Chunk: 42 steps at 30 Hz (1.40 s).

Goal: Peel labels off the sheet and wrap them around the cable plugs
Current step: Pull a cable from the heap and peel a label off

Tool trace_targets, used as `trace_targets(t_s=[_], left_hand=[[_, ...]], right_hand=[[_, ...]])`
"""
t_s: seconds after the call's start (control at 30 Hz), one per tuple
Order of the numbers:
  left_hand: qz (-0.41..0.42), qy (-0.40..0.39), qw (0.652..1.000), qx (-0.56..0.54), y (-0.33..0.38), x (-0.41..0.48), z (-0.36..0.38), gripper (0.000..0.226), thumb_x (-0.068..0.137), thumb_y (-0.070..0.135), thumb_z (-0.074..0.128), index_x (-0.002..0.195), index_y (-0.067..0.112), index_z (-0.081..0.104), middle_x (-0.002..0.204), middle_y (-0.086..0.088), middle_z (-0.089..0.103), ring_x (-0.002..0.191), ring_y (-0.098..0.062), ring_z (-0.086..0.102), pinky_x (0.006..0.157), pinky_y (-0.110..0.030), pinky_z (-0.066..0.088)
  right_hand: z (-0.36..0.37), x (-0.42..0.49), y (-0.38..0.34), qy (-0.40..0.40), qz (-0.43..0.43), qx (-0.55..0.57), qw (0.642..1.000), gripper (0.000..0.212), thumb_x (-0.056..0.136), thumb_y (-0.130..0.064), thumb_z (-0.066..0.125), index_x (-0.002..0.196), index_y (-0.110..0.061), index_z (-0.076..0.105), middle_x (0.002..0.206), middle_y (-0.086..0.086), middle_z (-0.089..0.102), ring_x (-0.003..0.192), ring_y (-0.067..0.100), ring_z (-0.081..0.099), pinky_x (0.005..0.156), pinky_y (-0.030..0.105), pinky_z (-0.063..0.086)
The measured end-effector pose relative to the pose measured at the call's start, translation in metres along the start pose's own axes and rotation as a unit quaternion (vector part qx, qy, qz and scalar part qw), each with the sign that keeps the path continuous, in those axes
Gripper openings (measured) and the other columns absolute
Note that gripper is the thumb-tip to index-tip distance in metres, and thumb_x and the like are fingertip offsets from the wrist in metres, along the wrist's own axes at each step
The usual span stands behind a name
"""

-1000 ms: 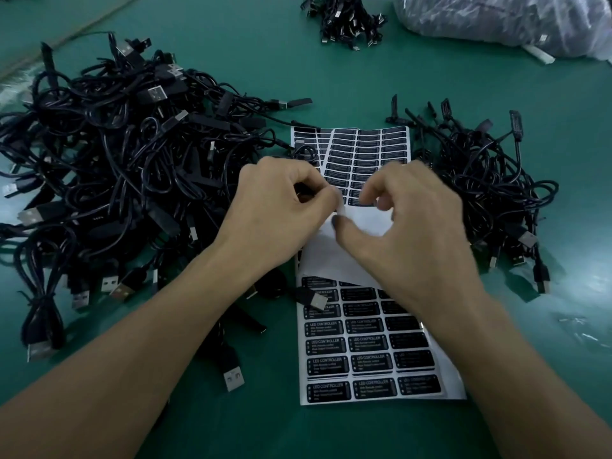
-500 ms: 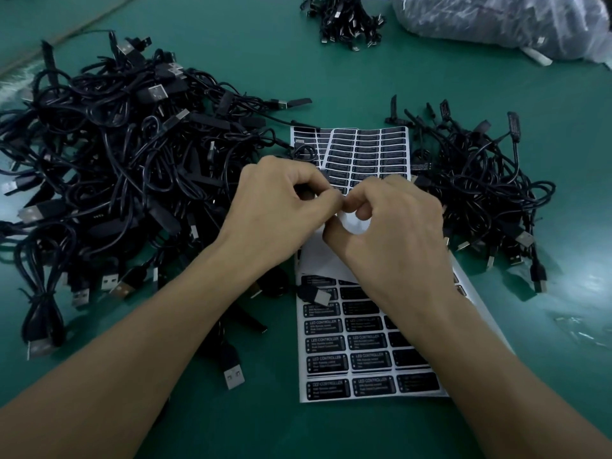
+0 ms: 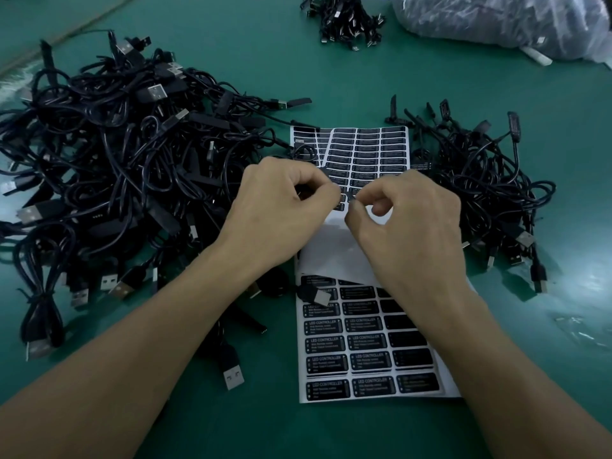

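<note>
A white sheet of black "LED CONTROLLER" labels (image 3: 361,346) lies in front of me, its upper part bare backing. A second label sheet (image 3: 371,150) lies further back. My left hand (image 3: 281,213) grips a black cable plug (image 3: 306,193), mostly hidden in its curled fingers. My right hand (image 3: 407,226) pinches a small black label (image 3: 350,197) between thumb and forefinger, right beside the plug. The two hands almost touch above the sheets.
A big tangle of black USB cables (image 3: 109,180) fills the left of the green table (image 3: 563,160). A smaller cable pile (image 3: 483,180) lies to the right. A cable bundle (image 3: 347,18) and a clear plastic bag (image 3: 496,21) sit at the back.
My right hand has let the lifted near sheet drop flat and now holds a black label at the plug. Both hands have shifted slightly apart; the left hand keeps its hold.
</note>
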<state>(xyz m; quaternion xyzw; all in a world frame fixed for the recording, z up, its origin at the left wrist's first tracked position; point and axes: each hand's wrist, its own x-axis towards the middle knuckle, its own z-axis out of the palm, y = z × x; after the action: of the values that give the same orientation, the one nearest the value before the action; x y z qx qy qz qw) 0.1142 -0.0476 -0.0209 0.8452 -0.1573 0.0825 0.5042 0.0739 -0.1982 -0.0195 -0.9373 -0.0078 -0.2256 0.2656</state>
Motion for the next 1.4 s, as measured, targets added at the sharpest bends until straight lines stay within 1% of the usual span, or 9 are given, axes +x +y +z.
trace_targets(t_s=[0.17,0.27,0.5,0.63,0.8,0.87,1.03,1.23,1.4], left_hand=[[-0.001,0.006,0.998,-0.061,0.003,0.000,-0.002,0.028,0.092,0.024,0.052,0.083,0.025,0.078,0.067,0.012,0.071,0.057,-0.011,0.063,0.052,-0.025,0.050],[0.000,-0.030,0.995,-0.098,0.002,-0.001,-0.003,0.035,0.091,0.022,0.043,0.094,0.023,0.078,0.079,0.008,0.074,0.069,-0.005,0.068,0.058,-0.012,0.047],[0.044,-0.089,0.987,-0.125,0.001,-0.003,-0.003,0.037,0.094,0.008,0.035,0.096,0.036,0.060,0.089,0.007,0.076,0.073,-0.011,0.072,0.060,-0.012,0.045],[0.050,-0.118,0.978,-0.164,0.002,-0.005,-0.002,0.028,0.098,0.009,0.035,0.094,0.036,0.037,0.092,0.002,0.077,0.073,-0.016,0.072,0.063,-0.014,0.046],[0.042,-0.141,0.968,-0.204,0.005,-0.006,-0.003,0.019,0.098,0.010,0.038,0.096,0.027,0.029,0.095,-0.001,0.078,0.075,-0.017,0.073,0.064,-0.013,0.046],[0.029,-0.149,0.968,-0.201,0.006,-0.006,-0.002,0.016,0.097,0.014,0.039,0.096,0.027,0.031,0.095,0.001,0.078,0.078,-0.016,0.073,0.065,-0.013,0.046],[-0.005,-0.142,0.977,-0.156,0.003,-0.004,-0.002,0.011,0.099,0.022,0.051,0.099,0.027,0.041,0.090,0.008,0.078,0.083,-0.011,0.074,0.068,-0.032,0.052],[0.000,-0.043,0.994,-0.099,-0.001,0.002,-0.004,0.015,0.085,0.022,0.080,0.081,0.027,0.066,0.069,0.011,0.071,0.062,-0.005,0.063,0.062,-0.018,0.048],[0.014,-0.056,0.994,-0.098,-0.001,0.001,-0.005,0.018,0.083,0.025,0.079,0.087,0.024,0.061,0.067,0.006,0.069,0.056,-0.007,0.055,0.057,-0.018,0.043]], right_hand=[[-0.006,0.006,0.005,0.020,0.082,0.267,0.960,0.016,0.085,-0.014,0.075,0.074,-0.025,0.074,0.066,-0.010,0.067,0.061,0.000,0.055,0.062,0.015,0.045],[-0.011,0.010,0.003,0.011,0.142,0.399,0.906,0.019,0.087,-0.008,0.072,0.075,-0.023,0.074,0.060,-0.013,0.064,0.057,0.001,0.053,0.055,0.013,0.043],[-0.018,0.011,0.000,-0.044,0.252,0.524,0.812,0.025,0.089,-0.012,0.070,0.069,-0.026,0.076,0.069,-0.008,0.063,0.071,0.009,0.054,0.038,0.015,0.027],[-0.020,0.011,-0.001,-0.076,0.268,0.572,0.771,0.003,0.073,-0.026,0.074,0.074,-0.026,0.071,0.074,-0.005,0.068,0.079,0.009,0.065,0.035,0.015,0.027],[-0.019,0.011,0.000,-0.091,0.260,0.567,0.776,0.002,0.079,-0.022,0.071,0.077,-0.022,0.071,0.075,-0.001,0.067,0.074,0.009,0.062,0.036,0.015,0.027],[-0.018,0.011,0.001,-0.085,0.265,0.561,0.780,0.017,0.088,-0.017,0.069,0.073,-0.025,0.073,0.076,-0.001,0.066,0.077,0.011,0.061,0.037,0.016,0.030],[-0.017,0.012,0.000,-0.083,0.264,0.563,0.778,0.020,0.089,-0.014,0.069,0.071,-0.023,0.073,0.073,-0.003,0.065,0.073,0.009,0.060,0.043,0.016,0.035],[-0.015,0.012,0.002,-0.078,0.251,0.547,0.794,0.014,0.089,-0.015,0.069,0.078,-0.023,0.072,0.074,-0.006,0.066,0.074,0.008,0.058,0.054,0.019,0.041],[-0.015,0.012,0.001,-0.080,0.239,0.553,0.794,0.001,0.080,-0.022,0.072,0.080,-0.023,0.073,0.075,-0.007,0.066,0.072,0.008,0.059,0.057,0.020,0.042]])
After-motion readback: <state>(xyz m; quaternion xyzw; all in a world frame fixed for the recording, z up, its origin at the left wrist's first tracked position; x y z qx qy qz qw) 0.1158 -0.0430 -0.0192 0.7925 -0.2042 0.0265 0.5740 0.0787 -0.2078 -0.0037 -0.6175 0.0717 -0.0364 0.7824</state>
